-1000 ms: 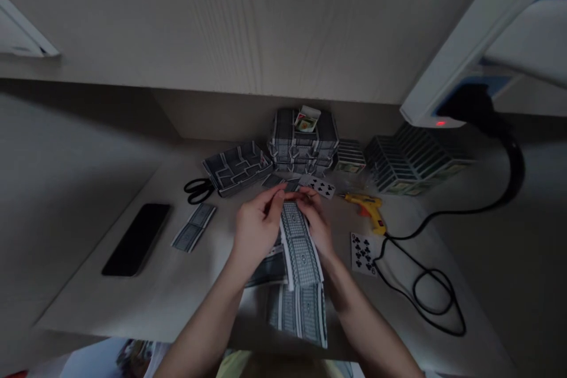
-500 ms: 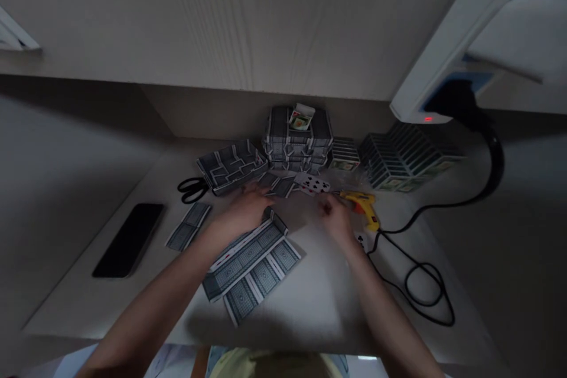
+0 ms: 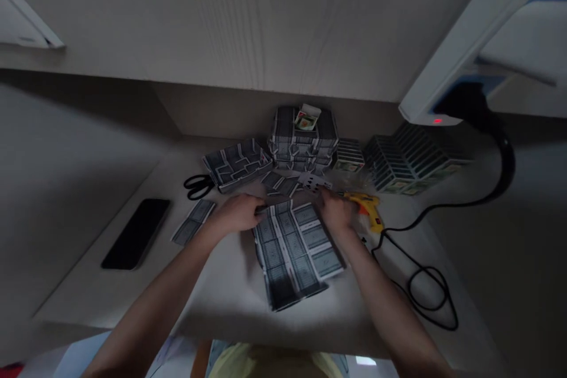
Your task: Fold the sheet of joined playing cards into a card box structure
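Observation:
A box-like piece built from joined playing cards [image 3: 295, 248], patterned backs outward, is tilted over the table in front of me. My left hand [image 3: 243, 212] is closed on its far left corner. My right hand [image 3: 336, 212] is at its far right side, fingers curled; what they hold, if anything, is hidden. Just beyond the right fingertips lie a face-up black-suited playing card [image 3: 313, 181] and several face-down cards [image 3: 279, 183]. The yellow glue gun [image 3: 367, 207] rests right beside that hand.
An open card-built tray [image 3: 237, 165], scissors [image 3: 198, 187], a card strip [image 3: 194, 222] and a phone [image 3: 136, 234] lie left. Behind are stacked card-built boxes [image 3: 303, 139] with a small carton [image 3: 307, 117] on top, and card packs [image 3: 392, 165] at right. A black cable [image 3: 416, 283] loops on the right.
My left hand has taken hold of the card-built piece, turned it and shifted it right. The right hand stays near the glue gun and face-up card. The view has shifted slightly.

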Available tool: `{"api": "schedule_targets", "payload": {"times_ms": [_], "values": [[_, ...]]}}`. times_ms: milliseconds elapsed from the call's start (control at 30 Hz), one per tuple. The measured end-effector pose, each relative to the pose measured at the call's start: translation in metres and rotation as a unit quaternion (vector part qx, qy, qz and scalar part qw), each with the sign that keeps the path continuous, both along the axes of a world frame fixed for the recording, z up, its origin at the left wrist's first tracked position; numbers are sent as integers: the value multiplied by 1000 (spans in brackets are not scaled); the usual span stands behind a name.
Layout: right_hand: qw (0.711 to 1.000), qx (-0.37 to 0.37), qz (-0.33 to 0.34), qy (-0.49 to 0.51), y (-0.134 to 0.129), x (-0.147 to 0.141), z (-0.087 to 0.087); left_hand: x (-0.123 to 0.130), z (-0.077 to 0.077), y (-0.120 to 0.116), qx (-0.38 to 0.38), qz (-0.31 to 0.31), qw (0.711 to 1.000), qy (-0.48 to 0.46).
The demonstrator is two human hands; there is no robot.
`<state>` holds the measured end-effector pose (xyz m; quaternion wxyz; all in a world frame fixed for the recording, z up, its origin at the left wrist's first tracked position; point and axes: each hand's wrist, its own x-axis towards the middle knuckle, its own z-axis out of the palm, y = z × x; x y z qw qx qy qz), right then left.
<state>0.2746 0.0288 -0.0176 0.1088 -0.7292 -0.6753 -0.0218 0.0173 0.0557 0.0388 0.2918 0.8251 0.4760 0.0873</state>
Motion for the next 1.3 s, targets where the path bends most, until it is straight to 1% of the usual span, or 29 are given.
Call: {"api": "schedule_targets", "payload": {"times_ms": [100,167,233,300,400,467,533,633,700,767,800,867,900,933,967,1000,1033,1133,1200,1300], "values": [[993,59,2,98,-3,1,1,4,-7,1,-7,-52,998,-35],[972,107,2,207,-3,1,1,9,-12,3,-32,-59,994,-82],[933,144,-6,329,-4,1,2,12,-15,7,-64,-62,988,-123],[887,150,-25,436,-4,0,3,13,-18,12,-84,-60,983,-154],[829,141,-60,538,-5,-6,0,13,-21,20,-95,-48,979,-176],[801,152,-62,576,-5,-11,-4,12,-23,24,-101,-32,978,-181],[778,155,-50,607,-4,-17,-10,12,-25,26,-113,-7,974,-195],[761,121,-46,636,-3,-22,-19,11,-28,24,-147,34,959,-240],[753,96,-56,649,-4,-22,-23,9,-28,19,-172,49,939,-295],[739,92,-67,664,-5,-21,-25,6,-28,13,-198,62,908,-363],[727,94,-71,677,-7,-20,-25,5,-27,10,-212,69,891,-395],[695,96,-67,710,-9,-19,-24,3,-27,7,-231,81,862,-444],[677,94,-61,728,-11,-19,-23,2,-28,6,-234,83,854,-457],[662,89,-51,742,-12,-20,-22,1,-28,6,-231,83,852,-462],[654,83,-40,751,-12,-20,-21,1,-29,6,-225,81,856,-458],[653,79,-31,753,-13,-21,-21,0,-30,6,-216,77,864,-448],[660,75,-24,748,-13,-22,-22,0,-32,7,-205,73,874,-435],[695,74,-26,715,-13,-25,-25,-1,-39,9,-175,77,896,-402],[717,80,-36,692,-13,-26,-27,-1,-45,9,-167,98,900,-391],[742,91,-48,662,-13,-26,-30,1,-49,10,-176,129,895,-389]]}}
